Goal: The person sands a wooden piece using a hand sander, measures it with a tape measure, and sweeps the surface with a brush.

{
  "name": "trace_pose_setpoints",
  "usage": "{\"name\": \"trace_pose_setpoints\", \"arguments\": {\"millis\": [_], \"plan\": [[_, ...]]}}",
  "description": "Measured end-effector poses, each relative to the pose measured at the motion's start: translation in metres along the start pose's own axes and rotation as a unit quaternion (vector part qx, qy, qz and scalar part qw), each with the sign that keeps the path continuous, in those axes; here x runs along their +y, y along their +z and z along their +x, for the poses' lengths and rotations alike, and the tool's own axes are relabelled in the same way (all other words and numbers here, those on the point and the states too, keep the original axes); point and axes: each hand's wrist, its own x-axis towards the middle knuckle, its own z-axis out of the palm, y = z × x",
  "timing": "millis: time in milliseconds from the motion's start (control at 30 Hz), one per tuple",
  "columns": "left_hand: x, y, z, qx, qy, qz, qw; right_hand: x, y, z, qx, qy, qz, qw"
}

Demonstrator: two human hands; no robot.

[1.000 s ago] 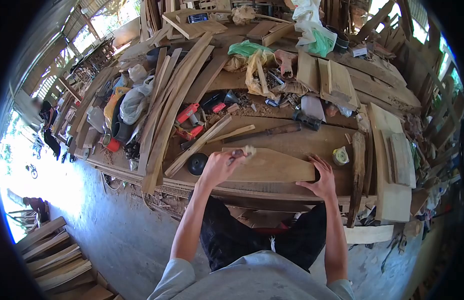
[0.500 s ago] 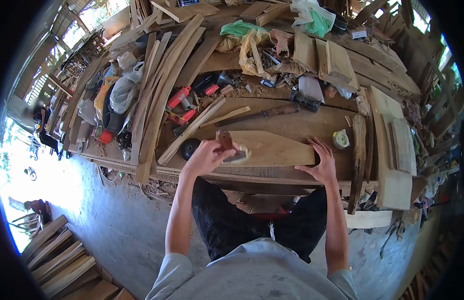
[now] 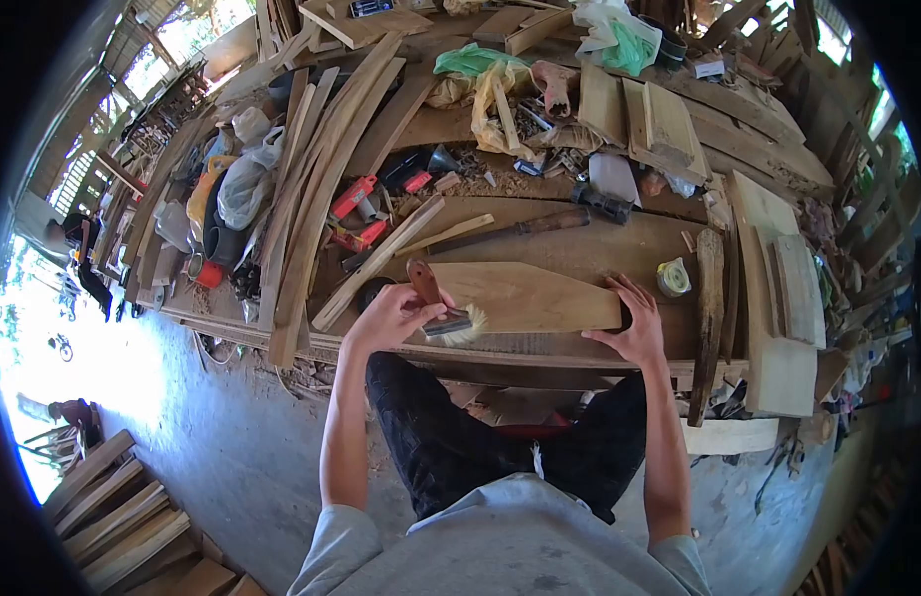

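Observation:
My left hand (image 3: 386, 318) is closed on a brush (image 3: 424, 282) with a brown wooden handle and pale bristles. The bristles are at the left part of a flat wooden board (image 3: 540, 296) that tapers to the right; whether they touch it I cannot tell. My right hand (image 3: 639, 330) grips the board's narrow right end, thumb along the near edge and fingers at the far corner. A dark round object (image 3: 369, 292) sits partly hidden behind my left hand. Beyond the board lies a long tool with a wooden handle (image 3: 555, 223).
A roll of tape (image 3: 673, 278) and a rough stick (image 3: 710, 308) lie right of the board. Long strips (image 3: 331, 179) and red tools (image 3: 357, 236) are on the left. Plastic bags (image 3: 619, 38) and wood offcuts crowd the back. Two people are far left.
My left hand has moved slightly left and the brush has turned, so its bristles show more clearly. My right hand stays on the board's end.

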Motion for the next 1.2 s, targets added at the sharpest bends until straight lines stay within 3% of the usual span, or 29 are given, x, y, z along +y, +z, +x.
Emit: {"name": "trace_pose_setpoints", "arguments": {"millis": [100, 167, 233, 300, 367, 400, 467, 500, 567, 633, 700, 767, 833, 867, 933, 1067, 1133, 1200], "plan": [[-0.005, 0.000, 0.006, 0.083, 0.003, -0.006, 0.996, -0.001, -0.002, 0.001, 0.006, -0.002, 0.001, 1.000], [-0.011, 0.006, 0.018, 0.129, 0.053, 0.005, 0.990, -0.003, -0.003, 0.001, 0.007, -0.003, 0.009, 1.000], [-0.017, 0.015, 0.030, 0.238, 0.081, 0.169, 0.953, -0.005, -0.004, 0.001, 0.003, 0.001, 0.014, 1.000], [-0.017, 0.030, 0.036, 0.263, 0.090, 0.185, 0.943, -0.005, -0.004, 0.001, 0.004, 0.002, 0.018, 1.000], [-0.008, 0.042, 0.038, 0.169, 0.085, 0.200, 0.961, -0.004, -0.003, 0.001, 0.006, 0.004, 0.023, 1.000], [-0.004, 0.049, 0.041, 0.170, 0.087, 0.201, 0.961, -0.002, -0.002, 0.001, 0.008, -0.007, 0.012, 1.000], [0.001, 0.065, 0.049, 0.058, 0.127, 0.142, 0.980, -0.001, -0.001, 0.002, 0.009, -0.020, 0.001, 1.000], [0.004, 0.067, 0.055, 0.059, 0.127, 0.143, 0.980, -0.001, -0.001, 0.002, 0.007, -0.014, 0.001, 1.000], [0.011, 0.066, 0.074, 0.007, 0.121, 0.014, 0.993, -0.004, -0.003, -0.001, 0.002, -0.006, -0.001, 1.000], [0.026, 0.065, 0.086, 0.014, 0.104, 0.057, 0.993, -0.009, -0.006, 0.000, 0.006, 0.011, 0.022, 1.000], [0.043, 0.078, 0.097, 0.105, 0.109, 0.110, 0.982, -0.005, -0.005, 0.000, 0.007, 0.003, 0.022, 1.000], [0.041, 0.097, 0.109, 0.104, 0.140, 0.104, 0.979, -0.005, -0.004, 0.000, 0.006, -0.006, 0.024, 1.000], [0.053, 0.116, 0.109, -0.012, 0.145, 0.188, 0.971, -0.006, -0.005, 0.000, 0.016, -0.006, 0.017, 1.000], [0.057, 0.127, 0.110, -0.011, 0.145, 0.188, 0.971, -0.004, -0.003, 0.001, 0.016, -0.007, 0.017, 1.000], [0.058, 0.147, 0.114, -0.041, 0.216, 0.099, 0.971, 0.006, 0.002, 0.001, 0.011, -0.033, 0.007, 0.999], [0.057, 0.153, 0.126, 0.020, 0.182, 0.125, 0.975, -0.003, 0.002, 0.002, 0.024, -0.038, 0.007, 0.999], [0.065, 0.155, 0.123, 0.070, 0.215, 0.146, 0.963, -0.001, 0.001, 0.001, 0.030, -0.032, 0.009, 0.999], [0.069, 0.156, 0.119, 0.004, 0.214, 0.168, 0.962, 0.003, 0.003, -0.001, 0.019, -0.034, 0.002, 0.999]]}}
